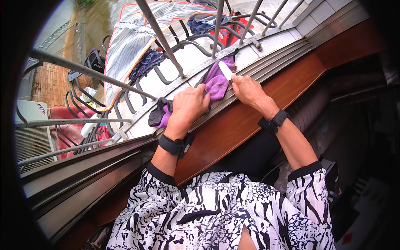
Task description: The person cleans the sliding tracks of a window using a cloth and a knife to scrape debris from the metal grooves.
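A purple cloth with a dark grey side and border [218, 85] lies bunched over the white-tiled outer sill and the metal window track. My left hand [191, 101] is closed on its middle, and a folded end of the cloth sticks out to the left of my wrist. In my right hand [248, 89] is a slim white tool with a rounded, blade-like end [225, 70]. That end points away from me and lies over the far part of the cloth. My fingers hide the tool's other end, so its exact kind is unclear. Both wrists wear black straps.
Metal window bars [162, 39] rise just past the sill. A brown wooden ledge [218, 142] runs along the near side of the metal window track [275, 61]. Outside hang a white, orange-edged cloth [131, 47] and a dark plaid cloth [147, 64], near an air-conditioner unit [31, 131].
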`<act>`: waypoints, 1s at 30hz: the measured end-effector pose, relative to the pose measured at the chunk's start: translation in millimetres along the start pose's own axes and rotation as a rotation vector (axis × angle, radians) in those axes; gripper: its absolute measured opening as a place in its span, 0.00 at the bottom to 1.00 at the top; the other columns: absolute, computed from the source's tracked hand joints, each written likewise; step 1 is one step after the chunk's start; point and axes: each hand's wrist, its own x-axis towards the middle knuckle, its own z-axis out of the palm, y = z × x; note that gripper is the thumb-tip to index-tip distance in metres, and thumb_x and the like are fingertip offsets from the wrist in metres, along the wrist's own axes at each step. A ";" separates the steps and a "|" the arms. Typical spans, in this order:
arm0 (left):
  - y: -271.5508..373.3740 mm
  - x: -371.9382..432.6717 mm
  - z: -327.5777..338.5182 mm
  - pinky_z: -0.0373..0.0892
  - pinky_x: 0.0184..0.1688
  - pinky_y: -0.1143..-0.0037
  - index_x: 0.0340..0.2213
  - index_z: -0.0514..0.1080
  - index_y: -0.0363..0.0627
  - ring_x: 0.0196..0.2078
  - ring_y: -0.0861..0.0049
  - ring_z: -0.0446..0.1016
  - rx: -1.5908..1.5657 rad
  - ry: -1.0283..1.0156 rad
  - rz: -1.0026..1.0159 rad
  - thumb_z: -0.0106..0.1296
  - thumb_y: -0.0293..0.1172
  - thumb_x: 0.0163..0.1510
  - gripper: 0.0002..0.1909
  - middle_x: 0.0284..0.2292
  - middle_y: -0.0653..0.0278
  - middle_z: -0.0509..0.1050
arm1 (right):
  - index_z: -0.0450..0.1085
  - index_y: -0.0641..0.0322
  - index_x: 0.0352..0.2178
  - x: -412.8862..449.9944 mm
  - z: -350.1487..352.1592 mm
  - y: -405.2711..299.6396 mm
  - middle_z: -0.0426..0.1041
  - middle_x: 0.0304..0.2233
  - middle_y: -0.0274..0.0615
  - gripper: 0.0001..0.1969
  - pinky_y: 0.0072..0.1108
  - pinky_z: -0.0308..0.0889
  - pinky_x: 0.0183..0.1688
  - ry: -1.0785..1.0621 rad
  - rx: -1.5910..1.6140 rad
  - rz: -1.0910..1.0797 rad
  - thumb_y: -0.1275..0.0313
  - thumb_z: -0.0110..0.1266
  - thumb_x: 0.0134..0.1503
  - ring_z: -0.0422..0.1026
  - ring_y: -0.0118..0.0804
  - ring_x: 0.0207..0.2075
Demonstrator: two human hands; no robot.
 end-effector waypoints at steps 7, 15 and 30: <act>-10.3 -21.6 -5.4 0.68 0.34 0.63 0.34 0.71 0.43 0.30 0.55 0.73 -0.022 -0.033 -0.059 0.46 0.42 0.49 0.16 0.24 0.49 0.73 | 0.63 0.65 0.33 -7.0 10.1 -21.9 0.70 0.23 0.58 0.08 0.42 0.65 0.32 -0.061 0.055 -0.045 0.72 0.43 0.52 0.69 0.59 0.30; -9.1 -40.4 -5.1 0.68 0.33 0.61 0.29 0.70 0.40 0.29 0.53 0.73 -0.051 -0.027 -0.127 0.46 0.41 0.49 0.15 0.21 0.48 0.73 | 0.64 0.66 0.32 -11.6 21.6 -43.0 0.70 0.21 0.58 0.08 0.42 0.65 0.30 -0.086 0.093 -0.092 0.73 0.43 0.52 0.69 0.59 0.28; -8.0 -82.5 -2.3 0.68 0.30 0.60 0.27 0.67 0.40 0.26 0.53 0.72 -0.098 0.109 -0.320 0.47 0.39 0.49 0.13 0.23 0.50 0.73 | 0.68 0.61 0.36 -12.1 21.9 -100.9 0.71 0.23 0.54 0.11 0.40 0.66 0.30 -0.207 0.148 -0.348 0.69 0.45 0.52 0.71 0.54 0.28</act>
